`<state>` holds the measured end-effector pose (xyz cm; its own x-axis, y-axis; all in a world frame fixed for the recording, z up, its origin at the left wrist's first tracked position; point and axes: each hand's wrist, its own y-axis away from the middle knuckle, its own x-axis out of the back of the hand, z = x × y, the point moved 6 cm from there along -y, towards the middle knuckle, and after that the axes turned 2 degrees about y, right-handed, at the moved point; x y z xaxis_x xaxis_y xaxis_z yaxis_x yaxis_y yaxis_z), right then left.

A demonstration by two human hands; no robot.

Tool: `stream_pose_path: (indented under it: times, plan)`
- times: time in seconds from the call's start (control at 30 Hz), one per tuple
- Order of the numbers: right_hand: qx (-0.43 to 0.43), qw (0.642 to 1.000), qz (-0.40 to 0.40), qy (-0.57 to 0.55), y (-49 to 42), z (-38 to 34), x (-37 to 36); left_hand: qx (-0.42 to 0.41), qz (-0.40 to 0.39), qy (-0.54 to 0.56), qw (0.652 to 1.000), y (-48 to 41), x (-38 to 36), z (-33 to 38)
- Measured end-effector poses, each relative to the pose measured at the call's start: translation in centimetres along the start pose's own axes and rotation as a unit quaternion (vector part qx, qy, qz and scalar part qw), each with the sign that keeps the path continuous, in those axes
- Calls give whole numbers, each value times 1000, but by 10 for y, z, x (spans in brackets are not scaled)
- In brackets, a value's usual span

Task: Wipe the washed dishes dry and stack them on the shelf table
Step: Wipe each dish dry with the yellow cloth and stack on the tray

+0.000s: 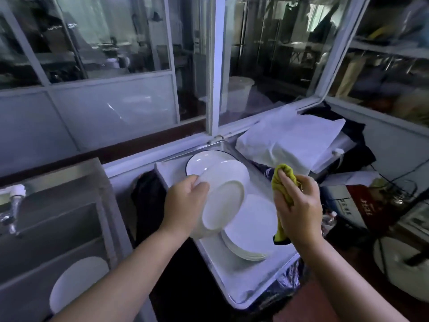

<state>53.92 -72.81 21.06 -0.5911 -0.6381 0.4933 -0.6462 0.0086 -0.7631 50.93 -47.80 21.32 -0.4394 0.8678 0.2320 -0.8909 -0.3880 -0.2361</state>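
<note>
My left hand [185, 203] grips a white bowl [224, 197] by its rim and holds it tilted, underside toward me, above the white shelf table [243, 282]. My right hand [298, 202] is closed on a yellow cloth [284, 180], just right of the bowl and not touching it. On the shelf table lies a stack of white plates [250, 235], partly hidden behind the bowl. A white plate with a dark rim [202, 162] sits at the table's far end. Another white plate [76, 284] rests in the sink at the lower left.
A steel sink [58, 228] with a tap [12, 205] stands at the left. Glass windows with white frames [214, 66] rise behind the table. White sheets [294, 140], boxes and clutter fill the right side. A black bag [148, 201] hangs between sink and table.
</note>
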Motion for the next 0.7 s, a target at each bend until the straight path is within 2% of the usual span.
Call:
stream_pose_path:
  times: [0.1, 0.23, 0.43, 0.53, 0.7]
  plan:
    - [-56, 998, -9, 1, -1, 51, 12, -107, -49, -199, 973, -6, -59, -1]
    - [-98, 995, -12, 11, 6, 94, 22, -302, -126, -360, 874, 2, -120, -11]
    - [-158, 987, -25, 24, 22, 136, 27, -510, -128, -351, 775, 30, -167, -48]
    - [-174, 984, -26, 23, 24, 147, 28, -561, -132, -317, 754, 40, -173, -68]
    - [-193, 980, -37, 21, 25, 158, 17, -582, -142, -314, 737, 42, -176, -87]
